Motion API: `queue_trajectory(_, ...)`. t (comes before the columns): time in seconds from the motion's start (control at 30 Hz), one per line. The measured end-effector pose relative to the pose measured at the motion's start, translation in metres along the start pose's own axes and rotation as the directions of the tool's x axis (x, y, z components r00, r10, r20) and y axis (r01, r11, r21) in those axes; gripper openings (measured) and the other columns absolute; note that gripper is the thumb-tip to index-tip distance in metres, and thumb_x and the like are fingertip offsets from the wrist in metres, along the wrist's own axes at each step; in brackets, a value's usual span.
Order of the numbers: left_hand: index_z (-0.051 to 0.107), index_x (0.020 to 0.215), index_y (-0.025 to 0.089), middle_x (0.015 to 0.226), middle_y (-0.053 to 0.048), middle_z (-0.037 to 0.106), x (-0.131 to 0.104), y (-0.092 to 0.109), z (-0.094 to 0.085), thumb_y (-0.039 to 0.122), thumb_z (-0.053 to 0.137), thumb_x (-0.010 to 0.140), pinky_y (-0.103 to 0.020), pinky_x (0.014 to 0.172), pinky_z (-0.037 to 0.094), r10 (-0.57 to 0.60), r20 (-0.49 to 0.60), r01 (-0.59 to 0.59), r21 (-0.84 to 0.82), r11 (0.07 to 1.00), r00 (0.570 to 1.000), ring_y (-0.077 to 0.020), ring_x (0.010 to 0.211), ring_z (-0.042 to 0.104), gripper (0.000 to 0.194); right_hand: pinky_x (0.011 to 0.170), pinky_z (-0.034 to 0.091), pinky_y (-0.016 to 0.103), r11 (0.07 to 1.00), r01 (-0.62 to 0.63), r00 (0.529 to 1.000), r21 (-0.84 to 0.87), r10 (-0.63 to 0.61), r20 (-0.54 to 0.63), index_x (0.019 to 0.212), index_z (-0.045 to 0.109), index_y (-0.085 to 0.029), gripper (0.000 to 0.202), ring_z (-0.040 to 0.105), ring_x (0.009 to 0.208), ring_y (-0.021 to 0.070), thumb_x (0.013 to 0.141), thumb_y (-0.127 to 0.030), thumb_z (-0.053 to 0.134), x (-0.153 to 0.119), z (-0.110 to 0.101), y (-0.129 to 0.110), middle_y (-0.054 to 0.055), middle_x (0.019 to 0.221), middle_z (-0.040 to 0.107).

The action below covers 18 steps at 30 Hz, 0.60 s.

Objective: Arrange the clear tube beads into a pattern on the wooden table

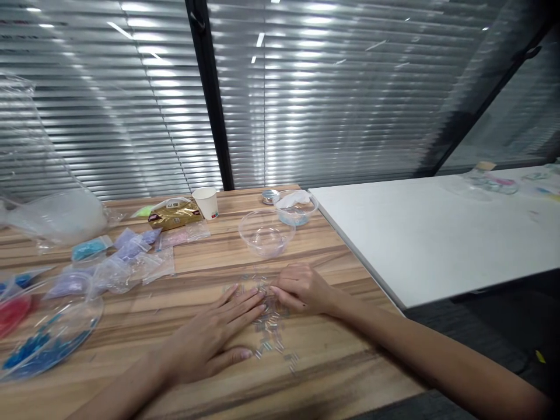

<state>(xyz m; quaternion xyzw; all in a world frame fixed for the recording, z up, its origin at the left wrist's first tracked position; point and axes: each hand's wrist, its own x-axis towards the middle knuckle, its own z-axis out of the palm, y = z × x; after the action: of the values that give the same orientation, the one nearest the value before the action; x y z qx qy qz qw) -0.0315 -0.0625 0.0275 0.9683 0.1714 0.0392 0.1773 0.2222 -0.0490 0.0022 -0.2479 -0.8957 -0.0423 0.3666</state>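
Gathering beads [271, 326], seemingly: left hand [212, 331] spread flat among them, right hand [304, 289] curled just beside, its grip unclear; the next move calls for light touch.

Your left hand [214, 335], left of the frame's lower centre, is bare, with slim fingers [242, 307] that narrow toward rounded tips. Its nails are short; the thumbnail [245, 353] shows most clearly, a small smooth oval. Your left forearm [140, 373] is bare down to the bottom edge at the lower left, narrow at the wrist and fuller below. Your right hand [304, 289], just right of the centre, is also bare, with softly rounded knuckles. Your right forearm [415, 344] is bare toward the lower right corner, long and smooth in outline, slim at the wrist and widening gradually.
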Motion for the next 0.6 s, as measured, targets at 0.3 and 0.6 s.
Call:
queue_trajectory(0.3, 0.012, 0.149, 0.028, 0.152, -0.007, 0.021, -0.0007, -0.0013, 0.0019, 0.035, 0.052, 0.094, -0.051, 0.114, 0.012, -0.001, -0.019, 0.001, 0.000, 1.000, 1.000, -0.0266, 0.138, 0.025, 0.069, 0.053, 0.031, 0.026, 1.000, -0.005, 1.000, 0.014, 0.005, -0.006, 0.062, 0.052, -0.017, 0.037, 0.046, 0.050, 0.0109, 0.095, -0.021, 0.037, -0.0010, 0.0009, 0.0008, 0.000, 0.055, 0.055)
queue_trajectory(0.6, 0.009, 0.149, 0.028, 0.153, -0.005, 0.020, -0.0025, -0.0030, 0.0039, 0.035, 0.047, 0.096, -0.049, 0.115, 0.015, 0.002, -0.011, -0.001, 0.073, 0.997, 1.000, -0.0250, 0.139, 0.024, 0.066, 0.052, 0.029, 0.027, 1.000, -0.002, 1.000, -0.011, 0.002, 0.024, 0.066, 0.058, -0.015, 0.035, 0.044, 0.051, 0.0118, 0.095, -0.020, 0.038, -0.0018, 0.0005, 0.0021, 0.001, 0.055, 0.055)
